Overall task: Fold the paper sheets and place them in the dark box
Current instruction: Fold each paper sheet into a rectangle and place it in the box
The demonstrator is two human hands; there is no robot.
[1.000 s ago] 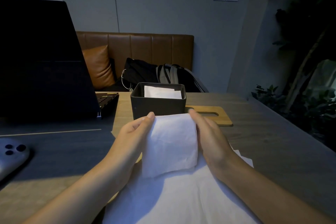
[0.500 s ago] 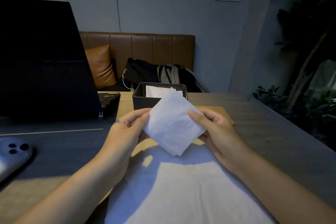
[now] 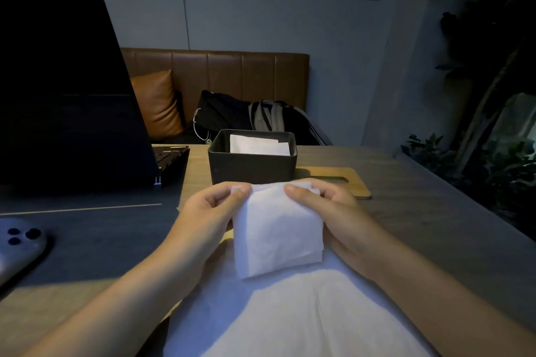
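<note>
Folded white paper sheet [image 3: 277, 229], held upright above the grey-brown wooden desk [image 3: 420, 226], pinched at its two upper corners. Left hand [image 3: 208, 211]: thumb and fingers [image 3: 242, 189] closed on the upper left corner. Right hand [image 3: 333, 211]: thumb and fingers [image 3: 295, 192] closed on the upper right corner. Lower edge of the folded sheet hanging free, just over larger unfolded white paper sheets [image 3: 290, 313] spread flat on the near part of the desk. Dark rectangular open-topped box [image 3: 252, 168], standing on the desk directly behind the hands, apart from them; folded white papers [image 3: 258, 146] lying inside it. Light wooden board with a slot cut-out [image 3: 348, 180], flat on the desk, beside the box to the right. Open black laptop [image 3: 63, 95] at far left; grey phone with three camera lenses [image 3: 17, 246] at the left edge. Brown leather bench [image 3: 232, 78] behind the desk, bearing an orange-brown cushion [image 3: 158, 104] and a dark backpack [image 3: 246, 119].
</note>
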